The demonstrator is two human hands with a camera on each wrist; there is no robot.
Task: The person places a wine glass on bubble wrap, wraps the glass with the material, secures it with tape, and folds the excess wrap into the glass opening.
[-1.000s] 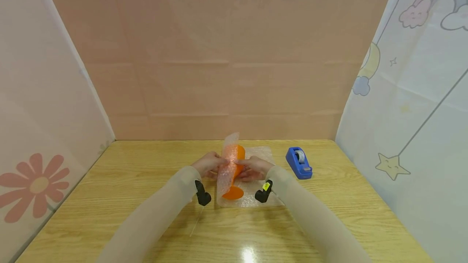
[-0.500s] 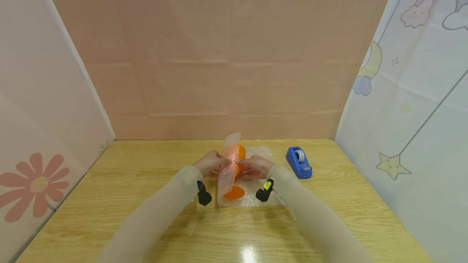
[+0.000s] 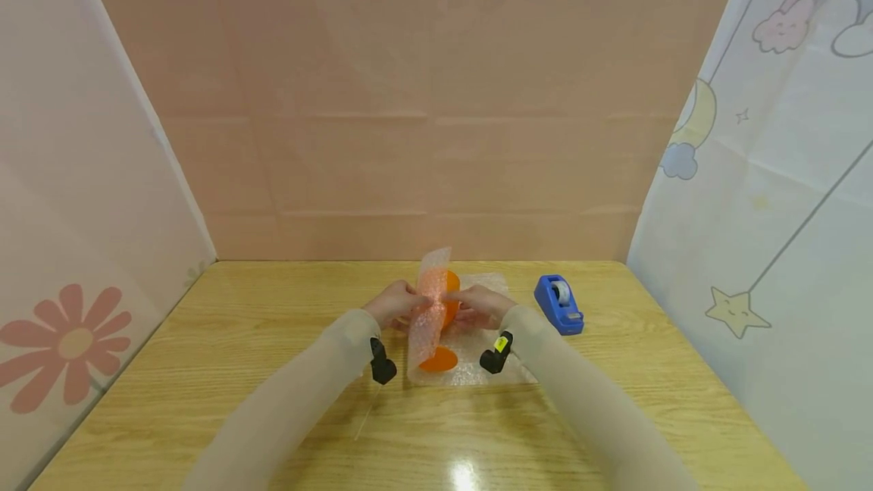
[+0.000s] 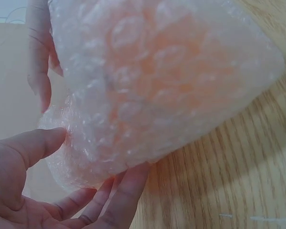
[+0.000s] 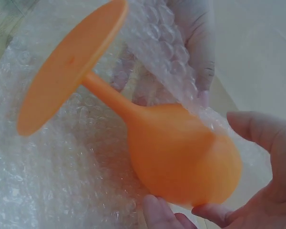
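An orange wine goblet (image 5: 181, 152) lies on its side on a sheet of bubble wrap (image 3: 470, 371), its round foot toward the person. One flap of the wrap is folded up over the goblet from the left and covers most of it in the head view. My left hand (image 3: 392, 303) holds this flap against the goblet, thumb above and fingers beneath, as the left wrist view shows. From the other side my right hand (image 3: 481, 304) grips the goblet's bowl near its mouth, with the thumb touching the flap's edge.
To the right of the wrap stands a blue tape dispenser (image 3: 559, 304) with a roll of clear tape. All of this is on a wooden table (image 3: 273, 301) with cloth walls at the back and both sides. The right part of the wrap lies flat.
The flap has come slightly further right over the goblet and now hides its stem in the head view. Both hands have shifted a little to the right while keeping their holds.
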